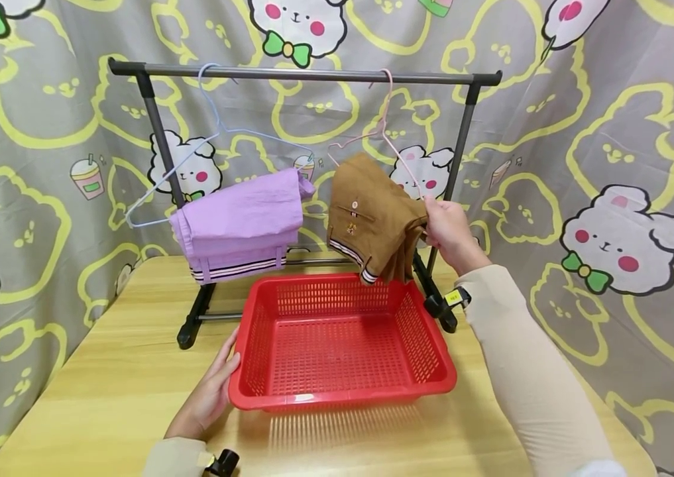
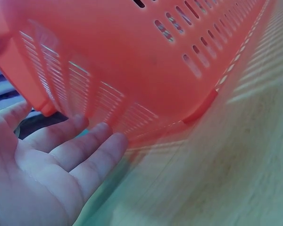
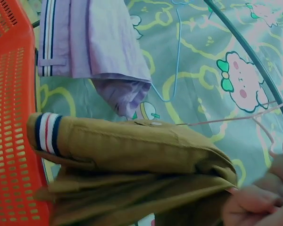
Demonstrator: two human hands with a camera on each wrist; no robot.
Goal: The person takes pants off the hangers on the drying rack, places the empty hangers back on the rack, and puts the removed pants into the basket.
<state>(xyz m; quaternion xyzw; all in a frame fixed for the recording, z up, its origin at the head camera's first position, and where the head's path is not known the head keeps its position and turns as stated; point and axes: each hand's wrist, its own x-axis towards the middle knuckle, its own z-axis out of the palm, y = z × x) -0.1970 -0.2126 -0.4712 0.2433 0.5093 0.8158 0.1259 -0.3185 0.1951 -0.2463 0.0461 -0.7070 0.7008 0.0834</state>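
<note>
A red plastic basket point(image 1: 337, 344) with slotted walls sits on the table. My left hand point(image 1: 215, 384) is at its left end; the left wrist view shows nearly straight fingers point(image 2: 92, 150) touching the outer wall. Brown trousers point(image 1: 366, 205), folded over, hang on a pink wire hanger point(image 1: 386, 119) above the basket's back right. At the hanger's right corner, my right hand point(image 1: 450, 225) pinches the pink wire beside the cloth. Folded purple trousers point(image 1: 241, 215) hang to the left on a blue hanger point(image 1: 164, 179), which sticks out bare on its left side.
A dark metal rack point(image 1: 313, 74) carries both hangers on its top bar, with feet point(image 1: 187, 331) standing behind the basket. The wooden table point(image 1: 104, 397) extends around it. A grey patterned curtain point(image 1: 617, 165) encloses the back and sides.
</note>
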